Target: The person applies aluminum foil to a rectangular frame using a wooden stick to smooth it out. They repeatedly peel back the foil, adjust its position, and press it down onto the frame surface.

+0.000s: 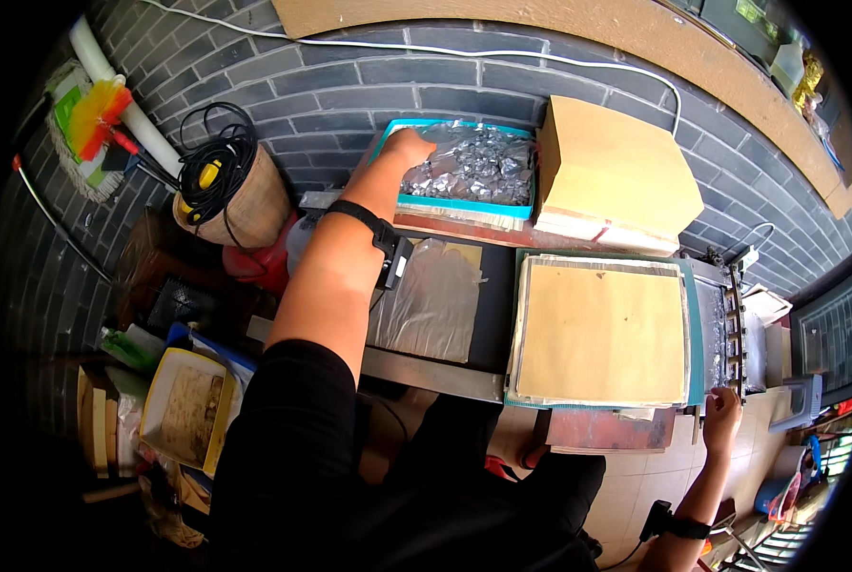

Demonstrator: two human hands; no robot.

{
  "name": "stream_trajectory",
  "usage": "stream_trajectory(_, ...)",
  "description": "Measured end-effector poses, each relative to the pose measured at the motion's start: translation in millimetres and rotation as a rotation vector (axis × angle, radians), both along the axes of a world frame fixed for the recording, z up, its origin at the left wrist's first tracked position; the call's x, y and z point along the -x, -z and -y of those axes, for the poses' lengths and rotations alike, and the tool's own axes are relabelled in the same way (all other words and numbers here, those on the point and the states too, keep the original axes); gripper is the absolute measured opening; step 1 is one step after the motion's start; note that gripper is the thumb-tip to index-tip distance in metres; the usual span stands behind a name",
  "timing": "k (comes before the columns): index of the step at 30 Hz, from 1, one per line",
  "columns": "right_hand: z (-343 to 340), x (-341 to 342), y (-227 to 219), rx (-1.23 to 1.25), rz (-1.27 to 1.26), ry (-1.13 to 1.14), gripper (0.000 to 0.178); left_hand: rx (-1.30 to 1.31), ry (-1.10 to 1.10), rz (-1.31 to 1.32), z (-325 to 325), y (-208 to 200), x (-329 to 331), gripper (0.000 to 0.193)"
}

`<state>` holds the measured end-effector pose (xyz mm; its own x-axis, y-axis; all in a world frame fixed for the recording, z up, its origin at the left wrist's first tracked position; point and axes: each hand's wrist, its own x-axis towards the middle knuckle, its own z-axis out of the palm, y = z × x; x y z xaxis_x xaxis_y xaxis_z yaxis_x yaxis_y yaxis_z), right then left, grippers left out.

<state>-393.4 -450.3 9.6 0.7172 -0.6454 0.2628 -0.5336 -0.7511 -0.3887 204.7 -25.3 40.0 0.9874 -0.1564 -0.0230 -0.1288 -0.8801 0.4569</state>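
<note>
My left hand (410,147) reaches into the left end of a shallow turquoise tray (464,204). Its fingers are curled down at the crumpled silvery foil (469,167); whatever is between them is hidden. Below the tray, a thin translucent silvery sheet (431,300) lies slightly wrinkled over a tan paper on the dark bench surface. My right hand (723,418) hangs low at the right, by the front right corner of the bench. Its fingers are closed, and I cannot make out anything in them. Nearest to it is a stack of tan paper sheets (602,329) on a green board.
Behind the stack stands a tall pile of tan paper (616,172). A metal rail with rollers (734,324) crosses the bench's right end. To the left are a basket (259,205) with coiled black cable and a yellow-rimmed tub (183,410). A grey brick wall (388,71) rises behind.
</note>
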Motion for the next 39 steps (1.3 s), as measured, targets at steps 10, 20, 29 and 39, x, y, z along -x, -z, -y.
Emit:
stream_trajectory(10,-33.7,-26.8,-53.6,0.058,0.096,-0.086,0.013,0.695,-0.096,0.099,3.5,-1.0,-4.8,0.065)
stream_trajectory(20,-117.4,-93.3,-155.4,0.071,0.229,-0.366,0.013,1.170,0.240,-0.003,-19.6,-136.0,62.3,0.050)
stream_trajectory(29,-205.2,-164.6,-196.8,-0.014,0.214,-0.806,0.028,0.613,0.792,0.074,-25.8,-171.1,170.8,0.048)
stream_trajectory(39,-278.9,-242.6,-180.1,-1.111,-0.067,-0.657,0.048,0.982,0.589,0.145,-21.7,-135.7,240.1,0.058)
